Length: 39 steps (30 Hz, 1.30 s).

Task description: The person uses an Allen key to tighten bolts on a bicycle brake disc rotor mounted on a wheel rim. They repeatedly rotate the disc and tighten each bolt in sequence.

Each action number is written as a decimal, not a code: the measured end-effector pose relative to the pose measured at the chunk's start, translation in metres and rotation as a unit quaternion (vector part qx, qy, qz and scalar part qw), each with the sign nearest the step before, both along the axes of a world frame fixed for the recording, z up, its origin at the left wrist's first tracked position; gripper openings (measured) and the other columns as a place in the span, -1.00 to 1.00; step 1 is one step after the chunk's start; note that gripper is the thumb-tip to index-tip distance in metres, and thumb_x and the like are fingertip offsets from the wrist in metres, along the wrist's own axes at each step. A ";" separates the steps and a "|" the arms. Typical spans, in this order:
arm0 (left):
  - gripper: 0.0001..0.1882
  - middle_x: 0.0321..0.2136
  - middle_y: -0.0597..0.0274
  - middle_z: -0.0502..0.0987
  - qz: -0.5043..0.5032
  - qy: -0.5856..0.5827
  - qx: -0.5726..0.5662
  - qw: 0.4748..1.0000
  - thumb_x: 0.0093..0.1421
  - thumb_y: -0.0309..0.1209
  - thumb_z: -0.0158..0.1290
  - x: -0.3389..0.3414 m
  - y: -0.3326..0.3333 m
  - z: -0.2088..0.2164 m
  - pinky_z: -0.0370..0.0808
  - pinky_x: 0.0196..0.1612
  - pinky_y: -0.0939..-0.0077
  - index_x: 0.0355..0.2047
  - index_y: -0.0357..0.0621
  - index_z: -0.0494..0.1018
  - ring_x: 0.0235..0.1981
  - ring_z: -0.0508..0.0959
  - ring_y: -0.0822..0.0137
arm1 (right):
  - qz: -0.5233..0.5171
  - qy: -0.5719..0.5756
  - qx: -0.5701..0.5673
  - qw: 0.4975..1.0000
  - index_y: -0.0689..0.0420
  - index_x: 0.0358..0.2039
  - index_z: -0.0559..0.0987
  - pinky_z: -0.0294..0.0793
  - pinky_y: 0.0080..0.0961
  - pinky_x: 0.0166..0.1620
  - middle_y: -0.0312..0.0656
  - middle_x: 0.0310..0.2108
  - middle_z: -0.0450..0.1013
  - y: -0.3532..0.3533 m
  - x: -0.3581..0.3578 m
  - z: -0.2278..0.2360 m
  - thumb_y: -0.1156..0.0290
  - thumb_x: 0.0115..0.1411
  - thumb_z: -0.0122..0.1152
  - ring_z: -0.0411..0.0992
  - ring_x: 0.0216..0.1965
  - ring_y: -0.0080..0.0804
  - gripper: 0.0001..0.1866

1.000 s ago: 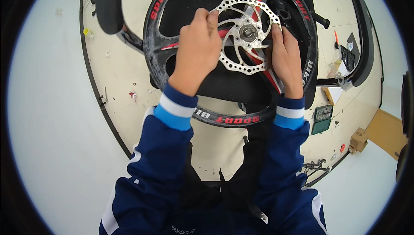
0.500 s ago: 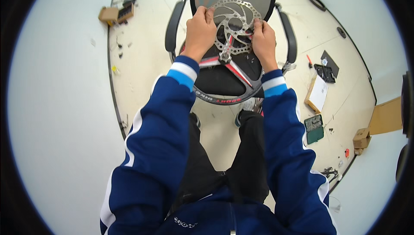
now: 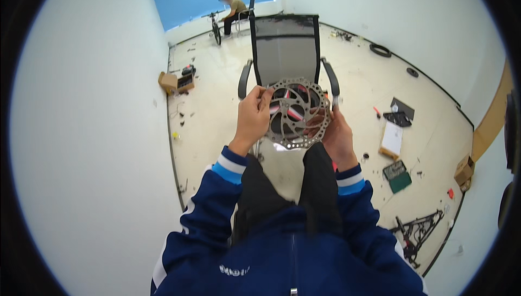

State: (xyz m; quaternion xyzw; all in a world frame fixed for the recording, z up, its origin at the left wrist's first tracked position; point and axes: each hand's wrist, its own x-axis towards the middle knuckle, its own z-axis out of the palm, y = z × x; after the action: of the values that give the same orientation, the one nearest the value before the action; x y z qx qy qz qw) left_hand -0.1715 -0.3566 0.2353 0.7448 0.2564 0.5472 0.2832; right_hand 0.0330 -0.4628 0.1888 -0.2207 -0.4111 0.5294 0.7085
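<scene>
A silver brake disc rotor (image 3: 297,112) with round edge holes and curved spokes is held up in front of me, its flat side facing me. My left hand (image 3: 253,115) pinches its left rim between thumb and fingers. On the other side my right hand (image 3: 337,136) grips the right rim, with some fingers behind the disc showing through its openings. Behind the rotor, parts of a wheel with red and white spokes (image 3: 296,113) show through the gaps; most of it is hidden. That wheel is on the seat of a black mesh office chair (image 3: 286,51).
Right of the chair lie a white-topped box (image 3: 392,139), a green tool case (image 3: 400,182) and a black case (image 3: 399,118). A bicycle frame (image 3: 418,233) rests at lower right. Tyres (image 3: 380,50) lie by the right wall. Far back, a person (image 3: 237,11) sits beside a bicycle (image 3: 216,29).
My view has tilted up, bringing the far wall and the seated person into sight. Both hands have drawn the rotor closer to me, away from above the wheel's hub.
</scene>
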 end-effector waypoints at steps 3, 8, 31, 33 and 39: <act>-0.62 -0.74 0.49 0.27 -0.045 -0.065 -0.107 0.991 0.46 -0.19 -0.02 -0.024 -0.041 -0.031 0.11 -0.66 0.59 -0.41 -0.23 0.46 -0.73 0.20 0.66 | 0.115 0.103 -0.033 0.987 0.37 0.17 0.43 0.45 -0.16 0.14 0.06 0.03 0.52 -0.048 -0.035 -0.011 -0.28 0.43 -0.43 0.52 0.00 -0.01 -0.12; -0.63 -0.75 0.53 0.28 -0.097 -0.108 -0.252 0.957 0.48 -0.17 -0.05 -0.024 -0.058 -0.084 0.10 -0.70 0.58 -0.42 -0.15 0.45 -0.77 0.20 0.64 | 0.163 0.168 -0.065 0.970 0.26 0.19 0.46 0.37 -0.12 0.20 0.04 0.07 0.51 -0.060 -0.042 -0.059 -0.21 0.43 -0.33 0.48 0.03 -0.04 -0.23; -0.49 -0.71 0.31 0.33 0.055 -0.237 -0.492 0.836 0.43 0.08 -0.13 -0.137 -0.001 -0.243 0.08 -0.69 0.54 -0.16 -0.19 0.42 -0.76 0.25 0.43 | -0.092 0.184 -0.190 0.960 0.22 -0.33 0.65 0.09 -0.71 -0.64 -0.39 -0.58 0.42 -0.072 0.037 -0.085 -0.41 0.24 -0.05 0.16 -0.67 -0.66 -0.19; -0.51 -0.70 0.32 0.32 0.106 -0.249 -0.501 0.822 0.42 0.06 -0.12 -0.171 0.002 -0.263 0.10 -0.67 0.54 -0.16 -0.17 0.42 -0.74 0.24 0.43 | -0.078 0.160 -0.219 0.959 0.21 -0.34 0.65 0.07 -0.70 -0.66 -0.39 -0.59 0.42 -0.065 0.052 -0.092 -0.45 0.19 -0.03 0.15 -0.68 -0.68 -0.17; -0.58 -0.68 0.33 0.34 0.180 -0.229 -0.530 0.796 0.42 -0.01 -0.09 -0.210 -0.001 -0.294 0.14 -0.64 0.55 -0.16 -0.16 0.41 -0.69 0.28 0.44 | 0.000 0.000 -0.365 0.931 0.30 -0.38 0.61 -0.04 -0.69 -0.66 -0.52 -0.71 0.08 -0.046 0.054 -0.075 -0.45 0.14 0.10 -0.06 -0.76 -0.67 -0.15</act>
State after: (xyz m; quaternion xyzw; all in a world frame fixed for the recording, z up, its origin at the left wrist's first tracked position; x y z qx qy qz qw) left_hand -0.3814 -0.3578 -0.0582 0.2711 0.5633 0.5215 0.5807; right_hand 0.0867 -0.5084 0.1143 -0.4641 -0.1891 0.6433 0.5788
